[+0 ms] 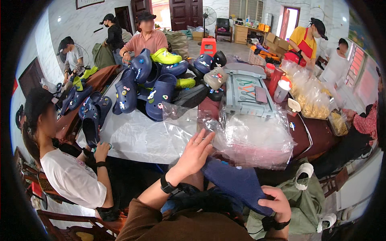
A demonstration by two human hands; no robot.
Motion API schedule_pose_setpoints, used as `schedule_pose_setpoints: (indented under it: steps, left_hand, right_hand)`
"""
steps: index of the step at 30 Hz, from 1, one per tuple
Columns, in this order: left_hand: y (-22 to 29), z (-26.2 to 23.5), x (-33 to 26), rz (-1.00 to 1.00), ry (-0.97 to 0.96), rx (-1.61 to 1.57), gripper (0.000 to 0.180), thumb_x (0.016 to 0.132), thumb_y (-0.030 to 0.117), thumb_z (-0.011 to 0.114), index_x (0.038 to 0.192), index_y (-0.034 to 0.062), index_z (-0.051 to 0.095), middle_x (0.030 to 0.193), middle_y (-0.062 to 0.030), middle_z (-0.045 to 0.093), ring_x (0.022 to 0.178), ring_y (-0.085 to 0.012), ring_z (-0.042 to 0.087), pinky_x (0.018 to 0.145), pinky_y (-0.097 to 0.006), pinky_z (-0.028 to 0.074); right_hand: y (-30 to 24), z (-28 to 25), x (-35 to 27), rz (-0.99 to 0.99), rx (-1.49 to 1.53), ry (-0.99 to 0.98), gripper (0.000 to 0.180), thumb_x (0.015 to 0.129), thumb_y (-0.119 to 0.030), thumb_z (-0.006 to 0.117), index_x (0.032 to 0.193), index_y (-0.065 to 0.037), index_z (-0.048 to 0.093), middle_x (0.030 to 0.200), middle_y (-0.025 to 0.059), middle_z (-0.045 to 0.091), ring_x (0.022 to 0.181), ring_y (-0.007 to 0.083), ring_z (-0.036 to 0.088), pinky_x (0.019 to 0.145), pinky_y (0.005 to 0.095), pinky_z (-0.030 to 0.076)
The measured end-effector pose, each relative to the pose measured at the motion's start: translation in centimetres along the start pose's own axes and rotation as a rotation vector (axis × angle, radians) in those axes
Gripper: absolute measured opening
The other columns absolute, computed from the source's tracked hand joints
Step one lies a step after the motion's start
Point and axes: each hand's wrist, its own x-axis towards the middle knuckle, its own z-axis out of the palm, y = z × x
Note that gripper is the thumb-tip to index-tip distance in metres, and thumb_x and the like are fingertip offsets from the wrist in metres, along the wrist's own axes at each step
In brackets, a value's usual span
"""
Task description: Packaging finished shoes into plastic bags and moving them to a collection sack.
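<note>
The right hand (276, 204) grips one end of the blue shoe (235, 180), low over the lap at the near side of the counter (323, 134). The left hand (196, 152) spreads open near the clear bags (257, 138). Firm right thumb pressure should stop slipping.

Decently bright, daylight's blowing out the doorway (160, 12); shiny glare on the plastic bags (257, 138); edges bend into black.
</note>
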Motion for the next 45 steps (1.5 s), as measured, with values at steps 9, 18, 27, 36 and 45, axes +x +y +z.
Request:
schedule_pose_setpoints:
  steps: [9,18,27,36,45]
  left_hand:
    - [-0.3,0.9,-1.2,-0.200,-0.220,-0.236,0.053,0.102,0.021,0.045,0.151,0.0065,0.035,0.146,-0.0339,0.040,0.135,-0.0474,0.041,0.112,-0.046,0.034]
    - [2.9,0.0,-1.3,-0.056,-0.053,0.053,0.056,0.099,0.016,0.049,0.153,0.0123,0.035,0.156,-0.0324,0.022,0.142,-0.0511,0.027,0.116,-0.051,0.027]
    - [3.1,-0.5,-1.2,-0.052,0.014,0.104,0.058,0.094,0.012,0.055,0.150,0.0159,0.042,0.159,-0.0301,0.015,0.144,-0.0522,0.021,0.117,-0.053,0.025]
    - [4.9,0.4,-1.7,0.088,-0.068,0.120,0.056,0.093,0.012,0.057,0.148,0.0149,0.045,0.159,-0.0307,0.014,0.145,-0.0548,0.014,0.117,-0.059,0.022]
    - [2.8,0.2,-2.9,0.077,-0.089,0.021,0.067,0.091,0.025,0.064,0.151,0.0088,0.037,0.159,-0.0315,0.015,0.146,-0.0520,0.015,0.118,-0.055,0.021]
  right_hand:
    - [1.4,-0.7,-1.2,0.076,0.283,0.249,0.033,0.083,-0.007,0.071,0.113,0.005,0.067,0.104,0.0048,0.067,0.092,0.0126,0.062,0.085,0.0266,0.046]
    - [0.8,1.0,-0.2,0.142,0.311,0.206,0.032,0.086,-0.006,0.068,0.115,0.006,0.065,0.105,0.0065,0.068,0.093,0.0130,0.062,0.085,0.0264,0.047]
    - [2.1,3.0,2.9,0.266,1.173,0.215,0.040,0.098,-0.012,0.052,0.130,0.012,0.052,0.122,0.0164,0.066,0.104,0.0199,0.067,0.092,0.0318,0.053]
    - [3.5,6.5,7.9,0.022,0.328,0.180,0.030,0.095,-0.013,0.066,0.120,0.002,0.061,0.103,0.0025,0.065,0.090,0.0080,0.058,0.079,0.0246,0.048]
    - [9.4,10.5,20.6,-0.191,0.273,0.372,0.032,0.096,-0.021,0.066,0.118,0.002,0.062,0.103,0.0045,0.066,0.092,0.0107,0.057,0.079,0.0272,0.047]
